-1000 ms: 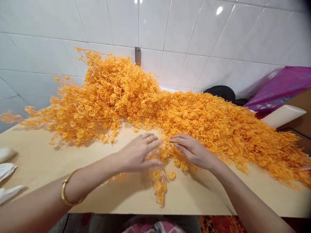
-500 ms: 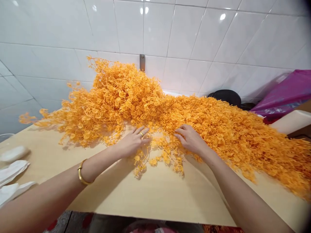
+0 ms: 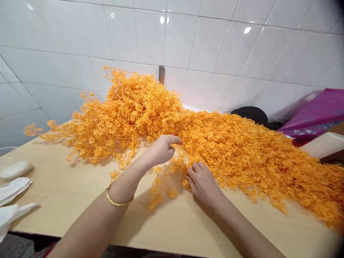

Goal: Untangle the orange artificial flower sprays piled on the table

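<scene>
A large heap of orange plastic flower sprigs (image 3: pixel 215 143) lies across a pale wooden table (image 3: pixel 174 225) against a white tiled wall. My left hand (image 3: pixel 162 149), with a gold bangle on its wrist, is raised over the heap's front edge, fingers curled and pinched on sprigs. My right hand (image 3: pixel 201 182) lies lower and nearer, fingers bent and pressed onto a loose orange sprig (image 3: pixel 163 186) that trails toward the table's front.
White cloth pieces (image 3: pixel 13 186) lie at the table's left edge. A black round object (image 3: pixel 251 113) and a magenta plastic bag (image 3: pixel 317 111) stand at the back right, beside a white block (image 3: pixel 322 145). A metal bracket (image 3: pixel 161 73) is fixed to the wall.
My left hand has lifted off the table and moved right onto the heap. My right hand has drawn back toward me with sprigs under its fingers.
</scene>
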{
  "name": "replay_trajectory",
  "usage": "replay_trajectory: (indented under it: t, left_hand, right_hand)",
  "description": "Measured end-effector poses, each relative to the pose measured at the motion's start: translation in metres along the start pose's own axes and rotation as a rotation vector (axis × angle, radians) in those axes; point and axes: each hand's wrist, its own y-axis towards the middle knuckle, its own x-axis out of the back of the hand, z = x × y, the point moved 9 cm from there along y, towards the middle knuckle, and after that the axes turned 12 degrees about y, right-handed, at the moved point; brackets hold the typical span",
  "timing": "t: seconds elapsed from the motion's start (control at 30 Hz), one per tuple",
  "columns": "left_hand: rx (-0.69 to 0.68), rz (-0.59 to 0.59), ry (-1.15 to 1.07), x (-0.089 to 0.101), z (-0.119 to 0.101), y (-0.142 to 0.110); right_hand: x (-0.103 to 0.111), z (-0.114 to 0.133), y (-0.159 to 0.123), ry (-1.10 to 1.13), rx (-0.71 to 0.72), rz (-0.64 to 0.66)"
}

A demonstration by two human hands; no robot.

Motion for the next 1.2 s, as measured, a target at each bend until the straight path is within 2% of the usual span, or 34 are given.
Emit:
replay_trajectory:
  t: [0.13, 0.27, 0.33, 0.4, 0.53, 0.67, 0.8, 0.97, 1.07, 1.2]
  left_hand:
    - [0.098, -0.148, -0.180, -0.019, 0.023, 0.002]
    - [0.199, -0.257, -0.226, -0.022, 0.053, -0.003]
    - [0.233, -0.304, -0.239, -0.020, 0.065, -0.006]
    - [0.263, -0.343, -0.229, -0.020, 0.075, -0.008]
    - [0.276, -0.348, -0.208, -0.031, 0.085, -0.011]
    - [0.270, -0.308, -0.303, -0.044, 0.087, -0.009]
    - [0.260, -0.303, -0.450, -0.040, 0.080, -0.005]
    - [0.098, -0.176, -0.414, -0.018, 0.038, 0.013]
    - [0.028, -0.212, -0.365, 0.004, 0.015, 0.025]
    - [0.048, -0.262, -0.500, 0.022, 0.005, 0.040]
  right_hand:
    - [0.012, -0.008, 0.003, 0.053, -0.028, -0.046]
    - [0.029, -0.009, 0.017, 0.141, -0.017, -0.118]
    - [0.026, -0.007, 0.027, 0.131, -0.018, -0.124]
    - [0.014, -0.009, 0.037, 0.108, -0.056, -0.085]
    - [-0.012, -0.019, 0.051, 0.195, -0.144, 0.016]
    - [-0.002, -0.025, 0.059, 0.384, -0.118, -0.025]
    - [0.025, -0.038, 0.064, 0.568, -0.139, -0.116]
    - [0.063, -0.041, 0.070, 0.581, -0.131, -0.321]
    - [0.082, -0.032, 0.079, 0.526, -0.083, -0.381]
    - [0.110, -0.022, 0.084, 0.483, -0.031, -0.522]
